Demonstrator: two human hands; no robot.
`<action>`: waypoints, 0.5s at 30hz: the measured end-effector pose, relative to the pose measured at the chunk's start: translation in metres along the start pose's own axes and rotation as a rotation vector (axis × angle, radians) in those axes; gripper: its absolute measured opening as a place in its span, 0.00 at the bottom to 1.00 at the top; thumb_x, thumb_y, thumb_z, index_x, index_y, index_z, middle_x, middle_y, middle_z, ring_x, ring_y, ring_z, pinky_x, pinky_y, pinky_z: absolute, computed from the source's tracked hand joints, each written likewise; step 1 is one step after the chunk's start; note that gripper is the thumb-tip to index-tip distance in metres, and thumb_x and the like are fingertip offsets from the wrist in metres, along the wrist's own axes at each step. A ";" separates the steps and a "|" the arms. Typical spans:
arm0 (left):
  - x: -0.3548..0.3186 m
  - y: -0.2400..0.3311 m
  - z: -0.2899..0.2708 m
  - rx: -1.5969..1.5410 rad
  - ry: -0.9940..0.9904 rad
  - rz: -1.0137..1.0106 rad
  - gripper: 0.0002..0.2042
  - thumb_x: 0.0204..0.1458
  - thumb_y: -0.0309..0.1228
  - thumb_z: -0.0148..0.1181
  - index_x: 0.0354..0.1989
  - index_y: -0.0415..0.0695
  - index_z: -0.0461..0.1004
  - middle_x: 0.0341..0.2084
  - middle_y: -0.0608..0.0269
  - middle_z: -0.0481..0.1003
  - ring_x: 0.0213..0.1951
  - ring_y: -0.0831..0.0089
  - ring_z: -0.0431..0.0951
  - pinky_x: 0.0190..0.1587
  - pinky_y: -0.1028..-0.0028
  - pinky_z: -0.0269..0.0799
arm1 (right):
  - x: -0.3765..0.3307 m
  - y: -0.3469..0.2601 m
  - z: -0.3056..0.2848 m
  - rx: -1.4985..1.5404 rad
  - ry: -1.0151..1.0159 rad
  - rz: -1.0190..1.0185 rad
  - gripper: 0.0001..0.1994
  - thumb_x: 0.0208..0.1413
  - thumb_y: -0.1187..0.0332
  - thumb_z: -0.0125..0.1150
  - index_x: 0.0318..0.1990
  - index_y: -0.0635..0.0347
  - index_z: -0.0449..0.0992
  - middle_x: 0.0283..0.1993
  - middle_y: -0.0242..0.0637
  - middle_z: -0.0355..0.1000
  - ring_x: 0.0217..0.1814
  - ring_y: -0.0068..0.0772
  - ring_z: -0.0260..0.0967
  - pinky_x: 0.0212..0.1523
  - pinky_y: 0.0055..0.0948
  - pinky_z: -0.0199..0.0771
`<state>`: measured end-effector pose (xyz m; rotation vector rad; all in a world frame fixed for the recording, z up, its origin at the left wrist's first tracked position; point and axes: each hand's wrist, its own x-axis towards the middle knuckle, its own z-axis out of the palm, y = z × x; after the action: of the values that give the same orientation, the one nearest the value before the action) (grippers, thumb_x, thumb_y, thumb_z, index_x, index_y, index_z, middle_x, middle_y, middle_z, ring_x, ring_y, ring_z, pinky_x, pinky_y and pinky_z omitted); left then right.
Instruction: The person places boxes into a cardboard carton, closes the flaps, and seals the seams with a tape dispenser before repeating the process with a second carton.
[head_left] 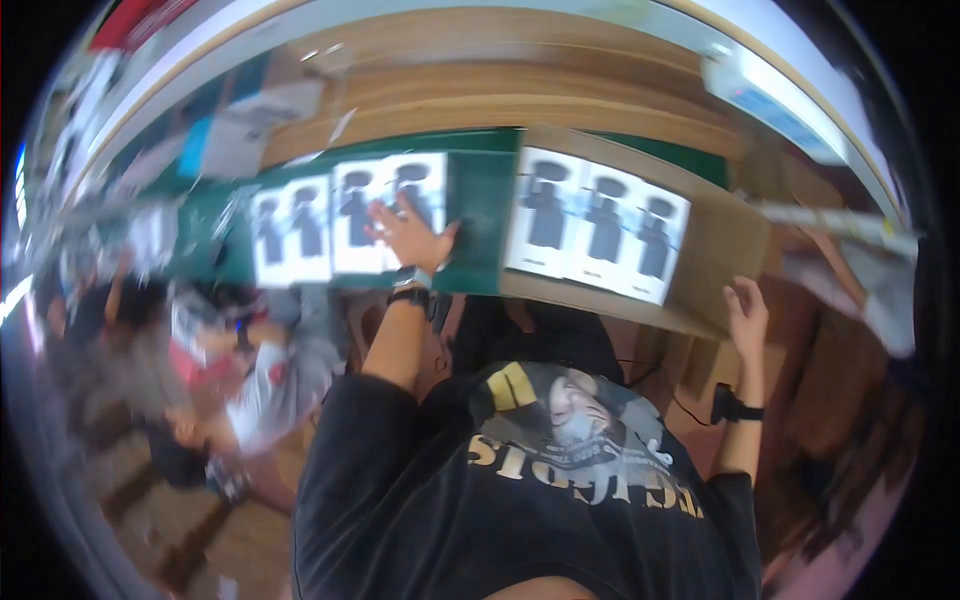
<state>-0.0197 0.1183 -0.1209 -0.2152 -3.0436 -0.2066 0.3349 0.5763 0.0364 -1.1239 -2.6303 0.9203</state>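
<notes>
My left hand [412, 238] lies with its fingers spread over a pair of white printed boxes [352, 250] on the green table surface [478, 225]. A second pair of white boxes [312, 255] sits just to the left. On the right stands an uncovered cardboard carton [722, 235] with three white boxes [598, 235] side by side in it, each printed with a dark figure. Bare cardboard shows at the carton's right end. My right hand [747, 315] is beside the carton's near right corner, fingers loosely bent and apart, with nothing visible in it.
A wooden ledge [450, 85] runs behind the table. A white and blue box [770, 100] is at the far right. Another person [275, 395] sits at the left, and part of a person [885, 290] shows at the right. The far left is blurred.
</notes>
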 end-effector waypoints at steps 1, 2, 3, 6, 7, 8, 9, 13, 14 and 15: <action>-0.004 0.007 -0.004 -0.049 -0.090 -0.006 0.60 0.31 0.51 0.76 0.74 0.38 0.49 0.69 0.21 0.47 0.71 0.26 0.45 0.69 0.33 0.39 | -0.016 -0.011 -0.007 -0.237 0.106 -0.032 0.17 0.57 0.61 0.69 0.50 0.60 0.78 0.54 0.49 0.75 0.60 0.49 0.70 0.62 0.40 0.69; 0.000 0.004 0.004 -0.037 -0.036 0.012 0.60 0.30 0.49 0.76 0.74 0.41 0.49 0.68 0.19 0.48 0.70 0.26 0.46 0.68 0.34 0.41 | -0.024 -0.021 -0.001 -0.334 0.163 -0.105 0.17 0.54 0.64 0.69 0.48 0.62 0.78 0.61 0.54 0.71 0.65 0.53 0.67 0.67 0.45 0.63; 0.002 0.001 0.009 -0.025 0.018 0.032 0.61 0.28 0.48 0.76 0.75 0.45 0.49 0.67 0.18 0.48 0.69 0.26 0.48 0.68 0.36 0.44 | -0.029 -0.019 0.004 -0.366 0.180 -0.116 0.16 0.54 0.63 0.69 0.47 0.60 0.79 0.65 0.57 0.68 0.68 0.58 0.63 0.69 0.46 0.60; 0.013 0.015 -0.026 -0.207 -0.188 -0.023 0.62 0.25 0.44 0.76 0.76 0.48 0.47 0.61 0.15 0.57 0.63 0.28 0.60 0.63 0.39 0.55 | -0.028 -0.005 0.017 -0.486 0.305 -0.212 0.19 0.52 0.61 0.69 0.51 0.55 0.79 0.66 0.59 0.65 0.67 0.63 0.63 0.68 0.46 0.62; 0.009 0.016 -0.035 -0.178 -0.209 -0.036 0.62 0.23 0.42 0.75 0.75 0.46 0.49 0.58 0.20 0.62 0.58 0.31 0.65 0.60 0.42 0.59 | -0.034 0.001 0.011 -0.484 0.325 -0.186 0.19 0.52 0.61 0.69 0.51 0.55 0.79 0.66 0.59 0.65 0.67 0.63 0.63 0.68 0.46 0.62; 0.010 0.014 -0.045 -0.145 -0.210 -0.059 0.61 0.21 0.40 0.74 0.74 0.45 0.51 0.55 0.26 0.68 0.54 0.34 0.70 0.57 0.45 0.63 | -0.029 0.005 0.008 -0.425 0.143 -0.083 0.21 0.51 0.61 0.70 0.53 0.56 0.79 0.67 0.60 0.64 0.67 0.63 0.63 0.67 0.46 0.64; 0.009 0.009 -0.056 -0.163 -0.091 0.027 0.61 0.19 0.39 0.74 0.73 0.44 0.54 0.53 0.30 0.71 0.51 0.35 0.72 0.57 0.48 0.65 | -0.016 0.012 0.004 -0.360 -0.030 0.017 0.23 0.51 0.61 0.70 0.54 0.56 0.78 0.67 0.61 0.63 0.66 0.64 0.64 0.65 0.46 0.66; -0.021 -0.003 -0.191 -0.510 0.111 0.155 0.59 0.19 0.33 0.73 0.73 0.42 0.56 0.51 0.48 0.75 0.51 0.48 0.75 0.56 0.56 0.70 | 0.000 0.049 0.000 -0.241 -0.136 0.057 0.34 0.46 0.60 0.74 0.63 0.54 0.70 0.69 0.63 0.59 0.65 0.64 0.66 0.62 0.46 0.71; -0.030 0.016 -0.248 -0.744 0.032 0.067 0.58 0.21 0.29 0.74 0.73 0.40 0.54 0.53 0.50 0.74 0.54 0.51 0.75 0.58 0.58 0.70 | -0.003 0.054 0.003 -0.228 -0.124 0.024 0.40 0.43 0.60 0.75 0.67 0.53 0.67 0.71 0.64 0.57 0.65 0.63 0.66 0.61 0.47 0.73; -0.049 0.049 -0.296 -0.886 -0.016 0.046 0.57 0.24 0.24 0.73 0.73 0.39 0.52 0.54 0.50 0.73 0.54 0.54 0.75 0.57 0.61 0.71 | -0.004 0.043 0.000 -0.210 -0.149 0.008 0.40 0.43 0.60 0.75 0.67 0.53 0.67 0.71 0.64 0.57 0.65 0.63 0.66 0.61 0.47 0.73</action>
<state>0.0570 0.1180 0.1735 -0.3262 -2.7241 -1.5245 0.3638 0.5960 0.0118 -1.1520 -2.9021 0.7708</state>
